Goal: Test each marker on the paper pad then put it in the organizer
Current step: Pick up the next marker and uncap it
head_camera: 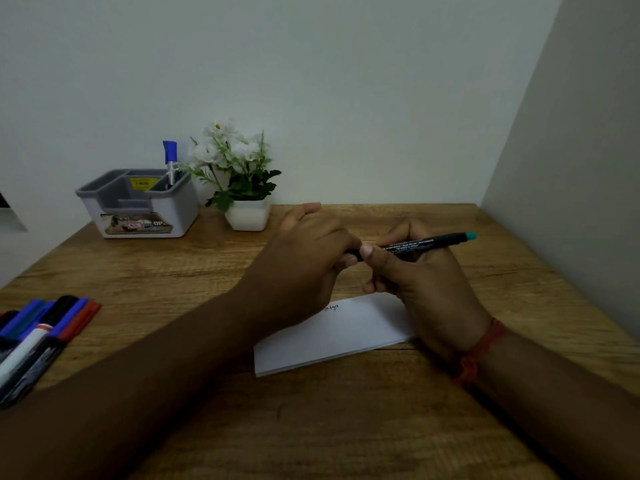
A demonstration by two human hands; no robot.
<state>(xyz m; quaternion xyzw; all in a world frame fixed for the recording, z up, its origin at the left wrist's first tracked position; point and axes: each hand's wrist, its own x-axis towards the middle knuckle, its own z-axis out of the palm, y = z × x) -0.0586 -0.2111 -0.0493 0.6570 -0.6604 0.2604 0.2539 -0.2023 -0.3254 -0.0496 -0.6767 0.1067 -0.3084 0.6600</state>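
Two hands, one marker: both meet above the paper pad at the middle of the wooden desk (346, 427), apparently at the cap end, so the step is judged to be capping or uncapping around a test stroke.
Marker pile (38, 337): a loose bundle at the left desk edge, caps pointing away and to the right; judged the untested stock, left within the left arm's reach.
Organizer (138, 202): grey and white, at the back left near the wall, well apart from the hands; one blue-capped marker (169, 161) stands upright in its right rear compartment, cap up, judged already tested.
Flower pot (247, 214): just right of the organizer, no part in the task.
Left hand (304, 258): fingers curled around the near end of the marker in hand; whether they pinch a cap cannot be told, since that end is hidden.
Paper pad (332, 337): flat beneath the hands, long side running left to right, with small handwriting near its upper edge; placed centrally, likely so a stroke needs little travel.
Right hand (422, 271): fingers clenched around the barrel, thumb on top.
Marker in hand (429, 242): black barrel, long axis near level, left to right; teal end points right and slightly up, clear of the pad.
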